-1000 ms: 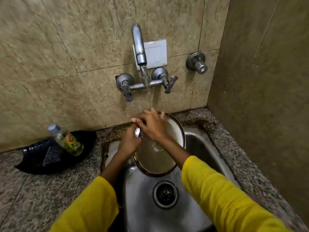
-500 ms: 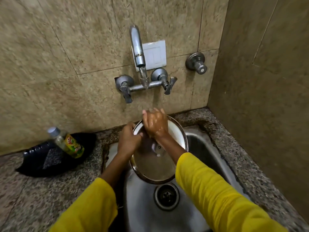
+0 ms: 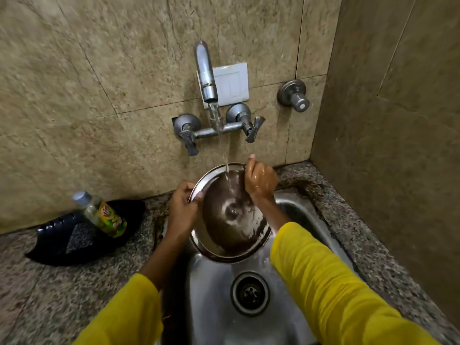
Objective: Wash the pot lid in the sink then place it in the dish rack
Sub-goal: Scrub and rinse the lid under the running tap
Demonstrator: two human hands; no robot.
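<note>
The rinsing step is in hand: the pot lid point(image 3: 231, 215) is held tilted over the sink point(image 3: 293, 205), underside up, with water from the tap point(image 3: 206, 70) running onto its upper part and down across it. The left hand point(image 3: 183, 210) is clamped on the lid's left rim, thumb over the edge; the right hand point(image 3: 260, 179) is closed against the upper right rim, wet. Next, I judge, the lid needs turning so the stream reaches the rest, then lifting out with a firm hold, since wet metal slips; no dish rack is in view, so it must be found first. The speckled stone surface point(image 3: 44, 290) wraps the sink, which sits at its back right corner against tan tiled walls; near its back left edge a small bottle point(image 3: 102, 215) lies on a black bag point(image 3: 72, 237)
</note>
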